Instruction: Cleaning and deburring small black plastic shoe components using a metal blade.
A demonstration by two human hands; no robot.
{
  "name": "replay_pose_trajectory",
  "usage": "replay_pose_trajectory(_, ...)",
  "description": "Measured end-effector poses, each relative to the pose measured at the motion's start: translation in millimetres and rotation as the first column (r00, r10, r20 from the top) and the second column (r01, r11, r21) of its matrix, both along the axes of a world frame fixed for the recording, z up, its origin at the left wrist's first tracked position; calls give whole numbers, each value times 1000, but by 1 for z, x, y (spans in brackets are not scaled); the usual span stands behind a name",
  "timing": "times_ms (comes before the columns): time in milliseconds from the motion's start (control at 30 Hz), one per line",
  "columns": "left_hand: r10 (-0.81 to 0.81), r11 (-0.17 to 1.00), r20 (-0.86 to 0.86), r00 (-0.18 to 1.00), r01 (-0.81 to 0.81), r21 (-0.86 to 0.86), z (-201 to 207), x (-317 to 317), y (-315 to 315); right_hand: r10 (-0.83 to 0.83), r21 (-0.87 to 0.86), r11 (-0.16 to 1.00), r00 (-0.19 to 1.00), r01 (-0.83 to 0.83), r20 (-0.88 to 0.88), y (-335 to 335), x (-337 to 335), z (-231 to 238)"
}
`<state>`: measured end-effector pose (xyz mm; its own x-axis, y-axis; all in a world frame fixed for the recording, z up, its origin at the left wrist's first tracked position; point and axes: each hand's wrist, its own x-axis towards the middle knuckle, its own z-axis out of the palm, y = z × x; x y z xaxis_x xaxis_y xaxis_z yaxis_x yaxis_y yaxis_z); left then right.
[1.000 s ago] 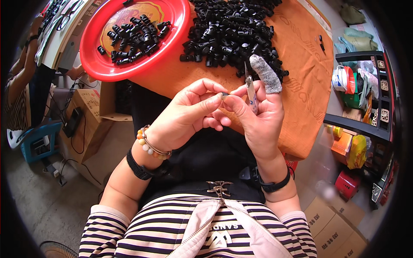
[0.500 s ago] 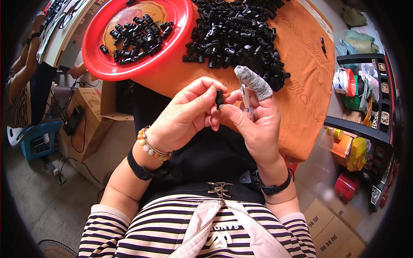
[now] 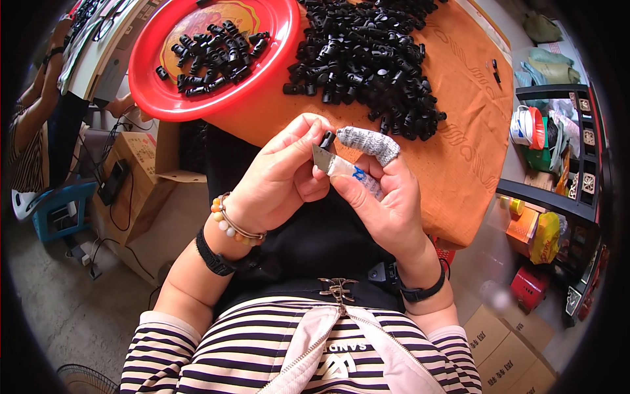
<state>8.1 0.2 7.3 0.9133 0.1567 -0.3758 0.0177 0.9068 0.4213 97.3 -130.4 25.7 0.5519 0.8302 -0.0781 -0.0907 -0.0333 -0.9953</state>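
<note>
Between thumb and fingertips, my left hand [image 3: 279, 167] pinches a small black plastic part [image 3: 327, 138], a short tube-like piece. My right hand [image 3: 394, 203] grips a short knife [image 3: 348, 172] with a wrapped whitish handle marked in blue. Its flat metal blade lies at the black part, close to my left fingertips. A grey knitted finger cover [image 3: 371, 142] sits on my right index finger, which curves over the knife toward the part. The blade hides some of the part's lower end.
A big heap of black parts [image 3: 361, 59] lies on the orange tablecloth [image 3: 459, 144]. Some more rest in a red round tray [image 3: 147, 95] at the far left. Cardboard boxes [image 3: 134, 190] and a blue stool [image 3: 62, 210] stand left; a loaded shelf [image 3: 551, 203] stands right. Another person's arm [image 3: 42, 98] shows far left.
The knife has swung from pointing upward to pointing left, its blade now at the black part. My right index finger has bent over toward the part, which has tilted.
</note>
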Motion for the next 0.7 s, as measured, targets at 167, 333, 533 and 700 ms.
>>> replay_pose_trajectory(167,-26,1000,47,999,27,-13,-1,-1,1,-15,51,999,999,17,-40,1,0,-3)
replay_pose_trajectory(333,-18,1000,58,998,18,1,0,-1,0,-25,49,998,999,27,-40,1,-1,-3)
replay_pose_trajectory(533,-11,1000,51,999,10,14,-1,-2,0,-24,40,999,999,26,-48,1,-1,-2)
replay_pose_trajectory(700,0,999,38,999,-2,44,-1,-1,-1,-15,25,1000,999,16,-33,0,0,1)
